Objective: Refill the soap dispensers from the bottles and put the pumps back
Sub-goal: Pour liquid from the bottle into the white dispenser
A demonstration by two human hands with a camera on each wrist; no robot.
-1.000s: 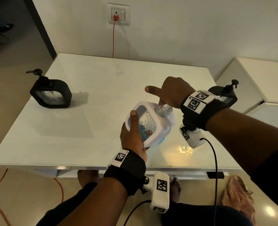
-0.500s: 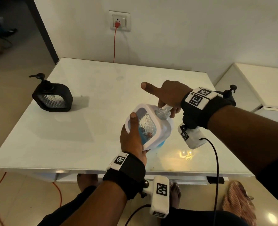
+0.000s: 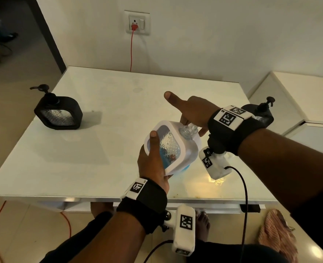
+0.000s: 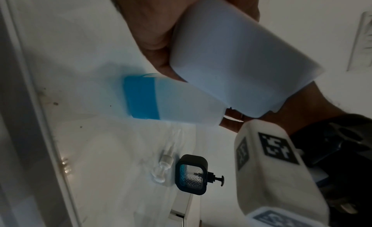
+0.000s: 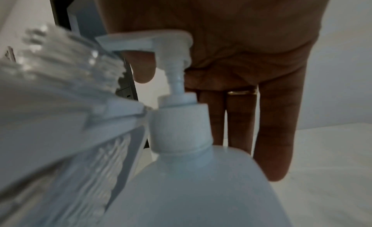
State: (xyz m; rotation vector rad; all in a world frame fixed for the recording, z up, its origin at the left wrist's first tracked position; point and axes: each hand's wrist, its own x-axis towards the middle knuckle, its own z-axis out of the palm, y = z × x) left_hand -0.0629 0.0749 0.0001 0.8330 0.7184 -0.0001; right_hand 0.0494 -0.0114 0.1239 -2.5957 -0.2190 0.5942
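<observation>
Blk dispenser (image 3: 59,112) blocks table (image 3: 119,103) left.

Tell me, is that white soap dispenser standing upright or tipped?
Tipped. The left hand holds the white dispenser leaning, its open clear neck angled toward the refill bottle's pump, and blue soap pools in its lower corner.

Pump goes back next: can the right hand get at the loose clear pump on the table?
Probably, once free: the right hand now presses the bottle's pump head; the clear pump lies uncovered beside the black dispenser.
</observation>
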